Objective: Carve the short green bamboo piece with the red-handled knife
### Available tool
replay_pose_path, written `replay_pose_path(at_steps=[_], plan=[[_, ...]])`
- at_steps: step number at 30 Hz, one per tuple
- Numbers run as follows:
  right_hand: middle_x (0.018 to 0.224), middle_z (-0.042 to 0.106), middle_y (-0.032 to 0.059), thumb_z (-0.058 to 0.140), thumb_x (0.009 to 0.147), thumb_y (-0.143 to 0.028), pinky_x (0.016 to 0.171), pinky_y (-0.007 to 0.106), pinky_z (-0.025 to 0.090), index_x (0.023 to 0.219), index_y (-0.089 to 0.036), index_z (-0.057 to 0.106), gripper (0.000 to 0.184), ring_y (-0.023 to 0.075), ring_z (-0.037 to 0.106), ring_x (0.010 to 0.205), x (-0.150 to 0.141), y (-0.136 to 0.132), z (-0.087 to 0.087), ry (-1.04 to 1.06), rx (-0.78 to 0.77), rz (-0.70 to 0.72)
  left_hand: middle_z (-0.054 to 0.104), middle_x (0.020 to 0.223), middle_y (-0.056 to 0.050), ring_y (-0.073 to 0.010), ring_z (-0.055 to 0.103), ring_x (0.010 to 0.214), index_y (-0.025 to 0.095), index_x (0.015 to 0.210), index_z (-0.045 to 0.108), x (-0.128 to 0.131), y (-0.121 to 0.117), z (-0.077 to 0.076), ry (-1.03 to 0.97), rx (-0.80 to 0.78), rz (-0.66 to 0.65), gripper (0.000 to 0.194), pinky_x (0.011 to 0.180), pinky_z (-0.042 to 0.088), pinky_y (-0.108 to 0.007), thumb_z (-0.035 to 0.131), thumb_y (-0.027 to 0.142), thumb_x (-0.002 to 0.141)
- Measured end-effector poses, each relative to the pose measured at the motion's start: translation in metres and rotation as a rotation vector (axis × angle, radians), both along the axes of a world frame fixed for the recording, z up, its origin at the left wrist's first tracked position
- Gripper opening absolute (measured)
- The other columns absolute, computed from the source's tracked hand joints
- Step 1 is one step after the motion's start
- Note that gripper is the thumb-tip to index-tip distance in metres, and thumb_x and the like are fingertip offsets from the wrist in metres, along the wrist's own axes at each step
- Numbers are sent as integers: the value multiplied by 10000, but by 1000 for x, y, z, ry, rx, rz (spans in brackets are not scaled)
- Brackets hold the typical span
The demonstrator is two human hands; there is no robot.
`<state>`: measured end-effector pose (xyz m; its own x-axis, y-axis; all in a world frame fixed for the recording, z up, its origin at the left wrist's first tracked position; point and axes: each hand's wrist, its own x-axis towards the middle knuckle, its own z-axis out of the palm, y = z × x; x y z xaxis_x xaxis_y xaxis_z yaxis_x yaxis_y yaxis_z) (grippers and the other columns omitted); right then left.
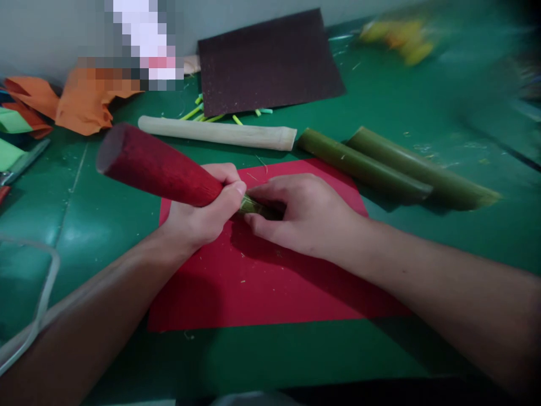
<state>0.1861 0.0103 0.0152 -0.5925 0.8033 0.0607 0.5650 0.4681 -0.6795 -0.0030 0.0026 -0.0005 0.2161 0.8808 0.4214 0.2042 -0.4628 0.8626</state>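
Note:
My left hand (215, 211) is closed around the narrow end of a thick dark-red cylinder (164, 169), which looks wooden and slants up to the left with its flat end facing me. Out of that hand, towards the right, runs a short green piece (250, 207) that looks like bamboo with pale scraped lines. My right hand (306, 211) curls over the other end of this green piece, thumb below and fingers above. The fingers hide much of it, so I cannot see how it meets the red cylinder. Both hands are over a red sheet (270, 299) sprinkled with small shavings.
Beyond the sheet lie a pale peeled bamboo stick (220, 133) and two green bamboo pieces (367, 163). Farther back is a dark brown sheet (270, 62) over green bits. Orange paper (84, 104) lies at left, a blurred yellow object (399, 39) far right, all on a green table (316, 361).

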Motion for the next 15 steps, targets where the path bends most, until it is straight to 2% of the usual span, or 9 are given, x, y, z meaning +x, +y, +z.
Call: replay_pose_path(at_steps=[6, 11, 15], plan=[[853, 789, 50, 632, 857, -277, 620, 301, 364, 922, -168, 803, 213, 156, 628, 708, -1, 1, 0, -18, 17, -8, 443, 536, 30, -108, 405, 506, 206, 563, 461, -1, -1, 4, 42, -54, 7, 312, 484, 353, -286, 574, 154, 849], [834, 777, 49, 641, 861, -291, 641, 306, 387, 929, -179, 808, 212, 164, 631, 715, -1, 0, 0, -44, 22, -12, 522, 559, 24, -109, 467, 529, 200, 567, 522, -1, -2, 5, 71, -17, -10, 265, 493, 365, -279, 590, 145, 818], [854, 778, 55, 646, 861, -297, 654, 310, 393, 906, -182, 802, 199, 167, 633, 727, -1, 1, 1, -90, 41, -26, 480, 544, 26, -110, 437, 524, 199, 568, 504, -1, -2, 2, 25, -26, 7, 297, 494, 339, -291, 586, 149, 848]])
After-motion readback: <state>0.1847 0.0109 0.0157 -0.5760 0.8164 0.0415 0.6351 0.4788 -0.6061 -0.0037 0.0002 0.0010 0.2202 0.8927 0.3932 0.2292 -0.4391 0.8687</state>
